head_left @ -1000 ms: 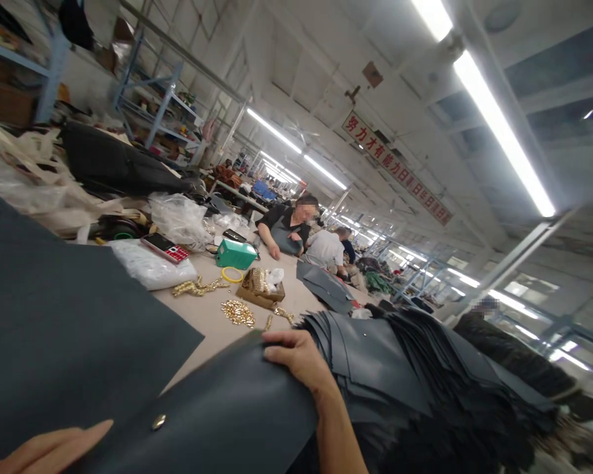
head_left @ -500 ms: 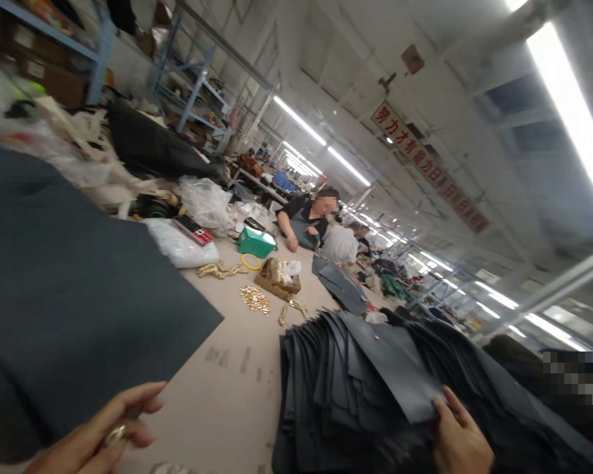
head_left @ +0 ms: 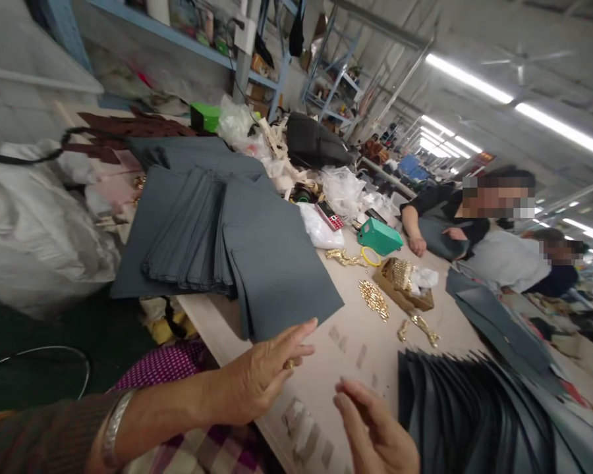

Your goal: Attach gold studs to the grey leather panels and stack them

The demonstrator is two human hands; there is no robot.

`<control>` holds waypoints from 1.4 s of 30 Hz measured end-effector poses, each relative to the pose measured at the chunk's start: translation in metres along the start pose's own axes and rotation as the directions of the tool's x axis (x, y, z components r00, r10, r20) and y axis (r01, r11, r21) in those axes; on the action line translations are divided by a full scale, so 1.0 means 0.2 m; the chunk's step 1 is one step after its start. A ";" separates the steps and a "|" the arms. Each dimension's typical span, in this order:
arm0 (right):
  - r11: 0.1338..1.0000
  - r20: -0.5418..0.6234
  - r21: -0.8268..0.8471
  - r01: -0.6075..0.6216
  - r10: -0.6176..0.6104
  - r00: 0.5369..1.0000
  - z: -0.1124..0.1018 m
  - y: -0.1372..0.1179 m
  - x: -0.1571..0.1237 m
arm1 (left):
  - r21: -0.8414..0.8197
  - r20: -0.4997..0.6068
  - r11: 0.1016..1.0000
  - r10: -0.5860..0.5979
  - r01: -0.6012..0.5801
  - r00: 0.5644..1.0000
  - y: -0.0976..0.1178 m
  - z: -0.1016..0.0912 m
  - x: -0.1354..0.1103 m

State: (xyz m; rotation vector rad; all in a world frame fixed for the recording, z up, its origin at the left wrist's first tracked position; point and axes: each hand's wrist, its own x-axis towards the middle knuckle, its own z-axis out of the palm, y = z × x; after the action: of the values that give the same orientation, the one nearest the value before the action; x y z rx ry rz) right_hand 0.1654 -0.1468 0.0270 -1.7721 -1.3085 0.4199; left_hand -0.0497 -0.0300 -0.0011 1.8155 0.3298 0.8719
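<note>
My left hand [head_left: 271, 368], with a ring and a silver bracelet, is held over the table edge with its fingers stretched out and nothing held. Its fingertips overlap the near edge of the top dark grey sheet [head_left: 281, 257] in view; whether they touch it I cannot tell. A fanned pile of such sheets [head_left: 182, 230] lies to the left. My right hand [head_left: 380, 431] is half curled above the table, thumb and fingertips close, with nothing visible between them. Just right of it is a thick row of overlapping dark sheets [head_left: 464, 408].
Small gold metal pieces [head_left: 374, 299] lie on the table [head_left: 336, 355], near a cardboard box [head_left: 405, 289], a green box [head_left: 379, 237], a yellow ring [head_left: 370, 256] and a red phone [head_left: 329, 215]. A co-worker [head_left: 439, 217] leans on the far side. A white sack [head_left: 44, 230] stands left.
The view has turned left, bringing the left pile into sight. My right hand has let go of the dark sheet and come away from the right-hand row, closer to my left hand.
</note>
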 end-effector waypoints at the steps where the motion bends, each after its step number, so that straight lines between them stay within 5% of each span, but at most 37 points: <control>1: 0.996 0.051 -0.013 0.083 -0.082 0.995 0.10 -0.04 0.02 | 0.040 0.010 0.999 0.022 -0.023 1.000 0.00 -0.01 0.00; 4: 0.962 0.132 -0.037 0.272 -0.265 0.955 0.33 -0.17 0.08 | 0.125 0.029 0.990 0.056 -0.059 0.998 -0.03 -0.04 -0.01; 8: 0.946 0.105 -0.071 0.317 -0.309 0.945 0.47 -0.26 0.11 | 0.141 0.031 0.989 0.030 -0.034 0.999 -0.09 -0.07 -0.03; 28: 0.954 0.068 -0.228 0.192 -0.181 0.981 0.65 -0.30 0.16 | 0.217 -0.093 0.971 -0.086 0.104 0.992 -0.15 -0.11 -0.05; 33: 0.972 0.124 -0.081 0.221 -0.210 0.970 0.64 -0.30 0.19 | 0.156 -0.193 0.978 -0.104 0.136 0.976 -0.11 -0.14 -0.04; 36: 0.963 0.234 0.068 0.262 -0.270 0.934 0.59 -0.27 0.25 | 0.020 -0.335 0.977 -0.194 0.213 0.922 -0.08 -0.16 -0.07; 38: 0.956 0.234 0.073 0.285 -0.294 0.927 0.56 -0.23 0.32 | -0.160 -0.394 0.934 -0.358 0.320 0.846 -0.05 -0.17 -0.11; 42: 0.944 0.155 -0.143 0.297 -0.275 0.949 0.58 -0.14 0.50 | -0.447 -0.264 0.703 -0.695 0.553 0.669 -0.02 -0.17 -0.22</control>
State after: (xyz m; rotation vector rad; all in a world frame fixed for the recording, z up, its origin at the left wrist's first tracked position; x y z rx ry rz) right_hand 0.1073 -0.0051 0.0046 -1.6721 -1.7109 0.2753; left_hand -0.1030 -0.0314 -0.0162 1.0464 0.9758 0.7345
